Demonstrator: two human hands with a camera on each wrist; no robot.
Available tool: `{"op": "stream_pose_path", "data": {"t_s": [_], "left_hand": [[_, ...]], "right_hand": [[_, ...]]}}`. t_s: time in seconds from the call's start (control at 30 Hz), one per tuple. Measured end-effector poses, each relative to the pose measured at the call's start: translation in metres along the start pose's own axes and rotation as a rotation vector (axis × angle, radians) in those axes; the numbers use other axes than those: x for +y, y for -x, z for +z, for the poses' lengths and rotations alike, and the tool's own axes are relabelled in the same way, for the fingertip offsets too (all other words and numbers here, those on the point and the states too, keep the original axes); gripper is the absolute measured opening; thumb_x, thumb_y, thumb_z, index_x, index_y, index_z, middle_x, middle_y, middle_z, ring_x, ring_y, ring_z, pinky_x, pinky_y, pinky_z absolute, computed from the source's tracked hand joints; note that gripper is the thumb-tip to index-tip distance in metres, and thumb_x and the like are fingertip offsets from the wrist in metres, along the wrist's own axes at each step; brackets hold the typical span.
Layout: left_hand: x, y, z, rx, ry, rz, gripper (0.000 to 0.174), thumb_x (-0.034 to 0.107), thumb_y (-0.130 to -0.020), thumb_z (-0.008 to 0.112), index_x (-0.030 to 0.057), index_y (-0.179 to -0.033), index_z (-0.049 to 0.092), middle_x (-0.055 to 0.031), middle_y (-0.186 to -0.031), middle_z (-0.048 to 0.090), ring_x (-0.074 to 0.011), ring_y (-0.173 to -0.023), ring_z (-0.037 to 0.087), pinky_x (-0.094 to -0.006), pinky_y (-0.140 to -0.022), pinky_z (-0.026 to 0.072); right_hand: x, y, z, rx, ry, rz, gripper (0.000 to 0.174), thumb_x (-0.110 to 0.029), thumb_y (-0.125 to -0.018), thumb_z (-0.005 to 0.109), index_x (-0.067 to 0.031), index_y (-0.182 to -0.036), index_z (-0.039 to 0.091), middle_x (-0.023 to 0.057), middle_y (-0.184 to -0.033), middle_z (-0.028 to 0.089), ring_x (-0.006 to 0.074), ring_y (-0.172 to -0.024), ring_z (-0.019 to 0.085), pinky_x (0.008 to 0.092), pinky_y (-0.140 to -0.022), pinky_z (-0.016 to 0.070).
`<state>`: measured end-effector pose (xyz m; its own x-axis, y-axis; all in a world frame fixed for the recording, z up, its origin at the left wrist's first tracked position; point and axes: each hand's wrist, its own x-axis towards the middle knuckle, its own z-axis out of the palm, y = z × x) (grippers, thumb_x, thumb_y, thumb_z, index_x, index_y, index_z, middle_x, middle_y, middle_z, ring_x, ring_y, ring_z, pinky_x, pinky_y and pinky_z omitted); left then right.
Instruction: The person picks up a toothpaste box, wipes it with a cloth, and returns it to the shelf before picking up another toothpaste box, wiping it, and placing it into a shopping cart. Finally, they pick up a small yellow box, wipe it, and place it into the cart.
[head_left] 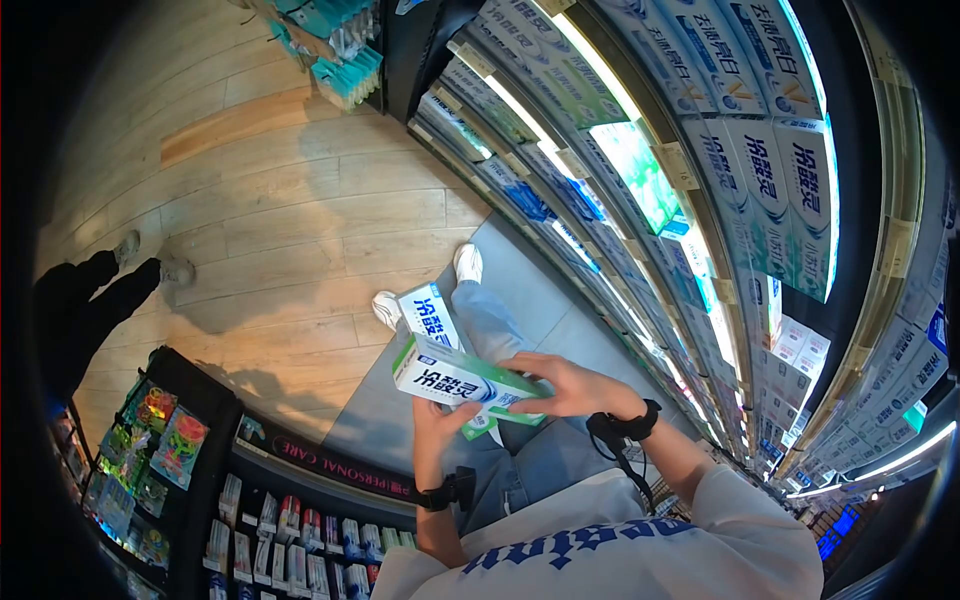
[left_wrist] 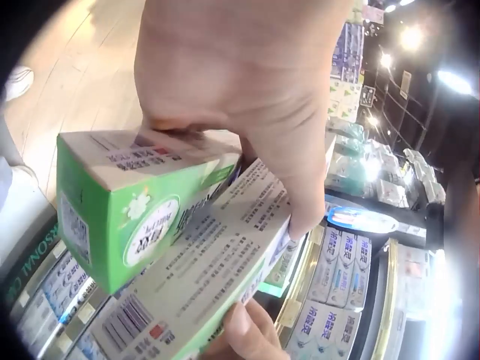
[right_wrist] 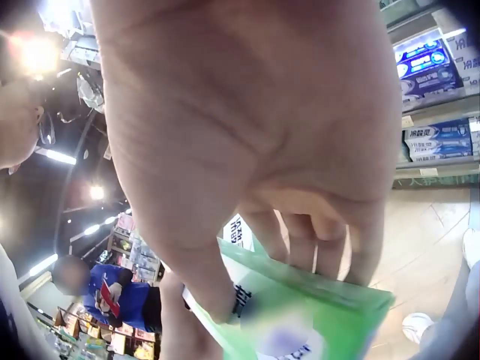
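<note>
I hold several toothpaste boxes in front of my waist. My left hand (head_left: 437, 412) grips them from below, at their near end. My right hand (head_left: 567, 387) curls over the right end of the green-and-white box (head_left: 455, 380) on top. A blue-and-white box (head_left: 428, 314) sticks out behind it, towards my feet. In the left wrist view my left hand (left_wrist: 240, 82) wraps over a green box (left_wrist: 127, 202) stacked on a longer white box (left_wrist: 202, 285), thumb on the white one's edge. The right wrist view shows my right hand (right_wrist: 247, 135) with its fingers on a green box (right_wrist: 315, 319).
Lit shelves (head_left: 760, 190) packed with toothpaste boxes run along my right. Wooden floor (head_left: 280, 200) lies ahead and left. Another person's legs (head_left: 90, 300) stand at the far left. A low display rack (head_left: 170, 450) and a "PERSONAL CARE" shelf (head_left: 330, 460) sit at the lower left.
</note>
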<state>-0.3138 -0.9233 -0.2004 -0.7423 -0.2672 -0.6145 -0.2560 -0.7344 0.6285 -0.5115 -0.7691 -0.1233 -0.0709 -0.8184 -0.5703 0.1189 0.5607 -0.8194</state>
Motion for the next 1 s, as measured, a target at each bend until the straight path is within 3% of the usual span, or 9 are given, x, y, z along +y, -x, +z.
{"op": "stream_pose_path", "data": {"t_s": [0.07, 0.1, 0.17, 0.27, 0.47, 0.73, 0.8, 0.9, 1.0], "left_hand": [[-0.007, -0.003, 0.002, -0.009, -0.008, 0.047, 0.056, 0.0, -0.072, 0.084, -0.0018, -0.122, 0.057, -0.0108, -0.113, 0.063, -0.0203, -0.104, 0.066, -0.0306, -0.084, 0.0548], [-0.003, -0.006, 0.007, 0.023, -0.107, 0.079, 0.051, 0.001, -0.073, 0.084, -0.0003, -0.118, 0.059, -0.0099, -0.11, 0.061, -0.0205, -0.101, 0.066, -0.0309, -0.083, 0.0545], [0.007, -0.006, 0.017, 0.076, -0.311, 0.101, 0.029, -0.003, -0.079, 0.078, 0.0038, -0.103, 0.063, -0.0072, -0.103, 0.054, -0.0212, -0.099, 0.066, -0.032, -0.082, 0.0528], [0.003, -0.005, 0.009, 0.065, -0.616, 0.181, 0.025, -0.001, -0.079, 0.079, 0.0031, -0.099, 0.064, -0.0074, -0.101, 0.054, -0.0195, -0.092, 0.063, -0.031, -0.08, 0.0509], [0.011, -0.003, 0.018, 0.073, -0.564, 0.149, 0.022, 0.006, -0.079, 0.081, 0.0044, -0.096, 0.068, -0.0103, -0.098, 0.051, -0.0248, -0.093, 0.059, -0.0327, -0.081, 0.0469], [0.007, -0.004, 0.025, 0.061, -0.55, 0.075, 0.022, 0.005, -0.08, 0.08, 0.0046, -0.098, 0.067, -0.0096, -0.1, 0.051, -0.0237, -0.092, 0.06, -0.0329, -0.079, 0.049], [0.007, -0.005, 0.027, 0.057, -0.529, 0.065, 0.022, 0.005, -0.08, 0.08, 0.0046, -0.099, 0.067, -0.0095, -0.1, 0.051, -0.0232, -0.092, 0.06, -0.0327, -0.079, 0.0494], [0.005, -0.007, 0.028, 0.055, -0.532, 0.067, 0.021, 0.005, -0.08, 0.079, 0.0044, -0.098, 0.067, -0.0093, -0.1, 0.051, -0.0225, -0.092, 0.061, -0.0322, -0.078, 0.0495], [0.005, -0.009, 0.031, 0.05, -0.542, 0.087, 0.021, 0.004, -0.08, 0.078, 0.0044, -0.098, 0.067, -0.0095, -0.1, 0.051, -0.0225, -0.091, 0.06, -0.0324, -0.078, 0.0495]], "right_hand": [[-0.009, 0.009, -0.011, 0.186, 0.051, 0.026, 0.056, -0.021, -0.089, 0.076, 0.004, -0.134, 0.053, 0.017, -0.108, 0.06, 0.0279, -0.098, 0.061, 0.0354, -0.087, 0.0487], [-0.01, 0.012, -0.016, 0.184, 0.053, 0.026, 0.056, -0.021, -0.089, 0.076, 0.004, -0.134, 0.053, 0.017, -0.108, 0.06, 0.0279, -0.098, 0.061, 0.0354, -0.087, 0.0487], [-0.011, 0.019, -0.029, 0.547, 0.067, 0.067, 0.055, -0.022, -0.088, 0.075, 0.0054, -0.131, 0.054, 0.0174, -0.105, 0.058, 0.029, -0.096, 0.059, 0.0356, -0.084, 0.0476], [0.016, 0.033, -0.052, 0.885, 0.299, 0.121, 0.055, -0.022, -0.088, 0.075, 0.005, -0.13, 0.053, 0.0189, -0.104, 0.056, 0.0313, -0.095, 0.058, 0.0385, -0.083, 0.0467], [0.019, 0.029, -0.081, 1.252, 0.704, 0.142, 0.05, -0.015, -0.092, 0.067, 0.0095, -0.131, 0.046, 0.0237, -0.109, 0.052, 0.0403, -0.096, 0.054, 0.0449, -0.084, 0.0452], [0.039, 0.015, -0.111, 1.425, 0.762, 0.288, 0.048, -0.017, -0.096, 0.062, 0.0072, -0.134, 0.044, 0.0285, -0.107, 0.053, 0.0439, -0.096, 0.052, 0.0501, -0.084, 0.0425], [0.042, 0.011, -0.121, 1.471, 0.851, 0.259, 0.042, -0.02, -0.096, 0.062, 0.0095, -0.125, 0.051, 0.0301, -0.096, 0.058, 0.0457, -0.091, 0.055, 0.0518, -0.081, 0.0434], [0.046, 0.008, -0.136, 1.5, 0.944, 0.371, 0.041, -0.027, -0.096, 0.063, 0.0136, -0.091, 0.06, 0.0298, -0.064, 0.057, 0.0486, -0.063, 0.057, 0.0531, -0.063, 0.0457], [0.044, 0.008, -0.15, 1.406, 0.771, 0.628, 0.044, -0.03, -0.096, 0.063, 0.0139, -0.092, 0.062, 0.0303, -0.062, 0.059, 0.0483, -0.06, 0.059, 0.0541, -0.06, 0.0458]]}}
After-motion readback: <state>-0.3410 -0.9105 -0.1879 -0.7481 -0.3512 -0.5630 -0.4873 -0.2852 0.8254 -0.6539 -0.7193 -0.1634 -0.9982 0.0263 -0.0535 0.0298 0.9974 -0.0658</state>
